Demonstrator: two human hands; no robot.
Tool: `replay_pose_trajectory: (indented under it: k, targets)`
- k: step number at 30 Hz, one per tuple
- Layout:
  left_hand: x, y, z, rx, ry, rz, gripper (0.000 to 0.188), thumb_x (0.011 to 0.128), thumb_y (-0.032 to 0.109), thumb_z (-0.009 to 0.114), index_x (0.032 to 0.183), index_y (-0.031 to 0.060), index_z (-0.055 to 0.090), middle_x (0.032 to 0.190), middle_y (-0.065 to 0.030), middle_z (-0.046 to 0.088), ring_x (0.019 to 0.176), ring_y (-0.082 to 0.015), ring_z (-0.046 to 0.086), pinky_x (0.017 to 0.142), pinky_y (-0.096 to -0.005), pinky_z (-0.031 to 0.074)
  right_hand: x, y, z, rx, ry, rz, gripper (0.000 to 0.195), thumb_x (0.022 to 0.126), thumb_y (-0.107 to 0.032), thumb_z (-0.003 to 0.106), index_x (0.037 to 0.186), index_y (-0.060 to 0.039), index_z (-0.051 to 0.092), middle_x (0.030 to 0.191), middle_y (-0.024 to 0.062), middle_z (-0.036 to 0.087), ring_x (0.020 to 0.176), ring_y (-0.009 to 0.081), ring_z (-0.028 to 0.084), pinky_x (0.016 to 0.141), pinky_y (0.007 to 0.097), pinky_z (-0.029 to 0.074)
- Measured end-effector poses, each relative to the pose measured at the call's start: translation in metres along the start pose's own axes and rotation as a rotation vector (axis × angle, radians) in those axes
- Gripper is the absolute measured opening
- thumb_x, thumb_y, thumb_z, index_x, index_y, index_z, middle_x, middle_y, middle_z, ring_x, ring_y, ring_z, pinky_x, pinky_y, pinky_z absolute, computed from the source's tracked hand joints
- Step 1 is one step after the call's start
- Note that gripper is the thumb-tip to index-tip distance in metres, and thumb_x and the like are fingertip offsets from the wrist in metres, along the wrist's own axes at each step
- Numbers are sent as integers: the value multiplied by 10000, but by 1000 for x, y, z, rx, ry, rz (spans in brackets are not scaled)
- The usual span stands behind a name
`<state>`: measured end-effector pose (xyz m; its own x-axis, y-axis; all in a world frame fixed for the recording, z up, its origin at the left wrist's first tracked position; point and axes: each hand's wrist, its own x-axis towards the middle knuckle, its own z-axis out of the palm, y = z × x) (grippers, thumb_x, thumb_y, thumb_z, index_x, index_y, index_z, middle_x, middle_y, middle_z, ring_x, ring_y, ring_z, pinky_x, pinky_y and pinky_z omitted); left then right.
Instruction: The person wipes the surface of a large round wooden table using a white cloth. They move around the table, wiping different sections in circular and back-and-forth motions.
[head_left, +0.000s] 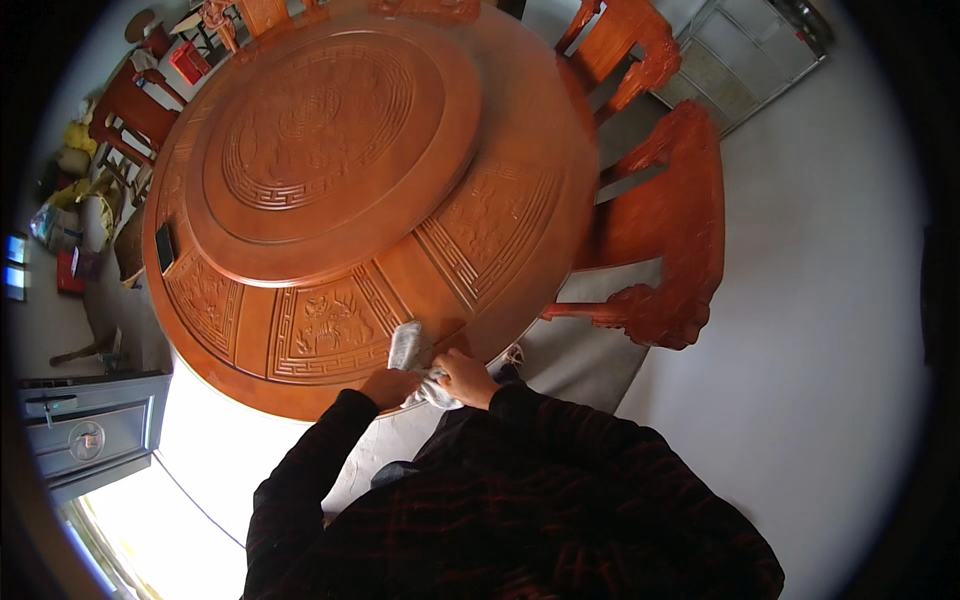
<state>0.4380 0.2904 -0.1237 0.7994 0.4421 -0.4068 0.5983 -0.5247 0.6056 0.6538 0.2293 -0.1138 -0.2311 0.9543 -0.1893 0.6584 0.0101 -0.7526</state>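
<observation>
A light grey-white cloth is bunched between my two hands at the near rim of a round carved wooden table. My left hand grips the cloth from the left, close to the table's edge. On the other side, my right hand has its fingers closed on the same cloth. Part of the cloth stands up above the hands, and another part hangs below them. A raised round carved turntable sits on the table, beyond the hands.
Carved wooden chairs stand around the table, the nearest at the right. A dark phone-like object lies near the table's left edge. A grey door is at the lower left. Bags and boxes lie on the floor at the far left.
</observation>
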Motion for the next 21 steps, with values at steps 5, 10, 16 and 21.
replay_pose_trajectory:
  k: [5, 10, 16, 21]
  targets:
    - [18, 50, -102, 76, 420, 220, 98, 871, 117, 596, 913, 35, 626, 799, -156, 618, 785, -362, 607, 680, -438, 490, 30, -45, -124, 93, 106, -33, 223, 836, -162, 635, 1002, -20, 591, 911, 178, 637, 847, 356, 634, 720, 442, 497]
    - [63, 134, -169, -288, 661, 331, 189, 955, 138, 539, 1050, -12, 605, 878, -180, 620, 803, -361, 617, 688, -425, 487, 19, -68, -275, 113, 143, -195, 216, 882, -196, 612, 1022, -35, 579, 868, 162, 658, 784, 302, 658, 670, 404, 507]
    - [138, 252, -233, -279, 658, 351, 236, 974, 181, 542, 1077, -24, 599, 833, -181, 586, 725, -338, 595, 654, -375, 469, -14, -48, -419, 139, 250, -262, 187, 896, -120, 630, 1042, -9, 593, 937, 72, 589, 797, 153, 586, 683, 296, 482]
    - [199, 298, -244, -305, 675, 315, 256, 980, 216, 548, 1023, -30, 605, 788, -155, 570, 667, -290, 585, 618, -362, 459, -21, 0, -475, 88, 362, -353, 171, 889, -130, 626, 1002, -7, 591, 943, 125, 620, 838, 238, 628, 734, 343, 495]
